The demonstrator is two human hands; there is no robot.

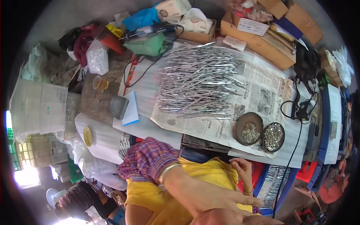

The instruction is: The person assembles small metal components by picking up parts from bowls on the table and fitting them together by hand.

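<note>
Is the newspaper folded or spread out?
Spread: the newspaper lies flat, its printed side showing around the metal strips.

light: blown-out glare at window (28,178), lower left | glints: metal strips (198,82) | centre: evenly lit | fisheye: bent edges, black corners

workshop: heaped metal strips (198,82), parts bowls (247,118), stacked crates (54,105)

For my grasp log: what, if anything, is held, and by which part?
Cannot tell: the left hand is cut off below; the right hand, curled, shows too little detail.
</note>
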